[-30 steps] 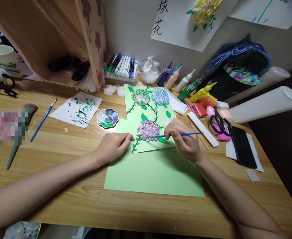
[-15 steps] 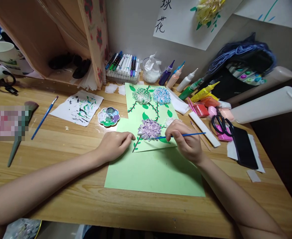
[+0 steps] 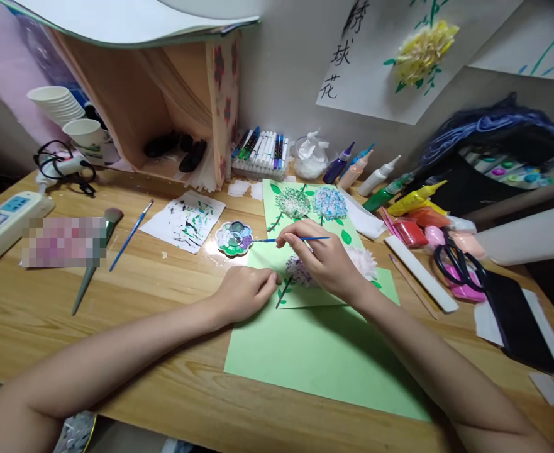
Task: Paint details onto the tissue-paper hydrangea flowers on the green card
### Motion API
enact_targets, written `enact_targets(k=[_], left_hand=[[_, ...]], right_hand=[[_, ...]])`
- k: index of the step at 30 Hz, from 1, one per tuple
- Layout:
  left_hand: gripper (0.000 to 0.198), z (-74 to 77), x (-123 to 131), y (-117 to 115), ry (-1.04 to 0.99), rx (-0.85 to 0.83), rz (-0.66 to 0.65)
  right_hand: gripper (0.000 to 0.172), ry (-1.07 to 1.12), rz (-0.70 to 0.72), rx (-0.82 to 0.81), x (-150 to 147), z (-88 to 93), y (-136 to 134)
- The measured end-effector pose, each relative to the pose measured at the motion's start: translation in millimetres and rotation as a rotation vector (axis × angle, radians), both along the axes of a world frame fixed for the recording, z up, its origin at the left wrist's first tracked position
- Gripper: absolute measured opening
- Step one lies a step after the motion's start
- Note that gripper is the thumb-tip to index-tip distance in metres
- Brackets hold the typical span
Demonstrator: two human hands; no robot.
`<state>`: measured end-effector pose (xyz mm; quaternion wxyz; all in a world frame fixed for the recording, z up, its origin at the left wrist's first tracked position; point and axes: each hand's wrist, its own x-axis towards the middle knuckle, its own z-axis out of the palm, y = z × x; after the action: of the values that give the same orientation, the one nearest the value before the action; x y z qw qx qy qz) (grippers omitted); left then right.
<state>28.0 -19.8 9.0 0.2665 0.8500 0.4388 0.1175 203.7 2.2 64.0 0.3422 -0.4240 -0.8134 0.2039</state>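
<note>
My right hand point(image 3: 321, 258) pinches a thin blue paintbrush point(image 3: 309, 238). Its tip touches or hovers just over the purple side of a flower-shaped paint palette point(image 3: 234, 239); which one I cannot tell. Under that hand is a light green picture point(image 3: 283, 298) with painted stems and leaves. Raised flower heads stand on it: a green one point(image 3: 293, 202), a blue one point(image 3: 330, 203), a pale one point(image 3: 362, 263) and a purple one point(image 3: 297, 270), partly covered by my hand. My left hand point(image 3: 248, 292) rests with curled fingers by the picture's left edge, holding nothing visible.
A larger green sheet point(image 3: 305, 352) lies beneath the picture. To the left are a paint-smeared paper point(image 3: 185, 220), another blue brush point(image 3: 132, 234) and a big brush point(image 3: 88, 277). Markers point(image 3: 262, 151) and paint bottles point(image 3: 380, 176) line the back; scissors point(image 3: 458, 264) lie right.
My right hand has carried the brush from the purple flower up and left to the palette. My left hand stays beside the picture. The camera view has shifted left.
</note>
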Motion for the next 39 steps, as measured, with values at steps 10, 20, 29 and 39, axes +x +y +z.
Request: enact_targets(k=[10,20,29,39], left_hand=[[0.039,-0.5,-1,-1,0.031,0.031,-0.030],[0.038,-0.3,-1,-1,0.023,0.007,-0.028],[0.037,-0.5,-1,1,0.015,-0.035,-0.028],[0.039,0.7,0,2,-0.014,-0.045,0.006]], right_hand=[[0.022,-0.081,0.006,0.023,-15,-14.8,13],[0.028,0.037,-0.031,-0.036,-8,-4.3,7],[0.040,0.457,-0.198,-0.006,54,2.0,-25],[0.035,0.112,0.072,0.286,55,-8.5,-50]])
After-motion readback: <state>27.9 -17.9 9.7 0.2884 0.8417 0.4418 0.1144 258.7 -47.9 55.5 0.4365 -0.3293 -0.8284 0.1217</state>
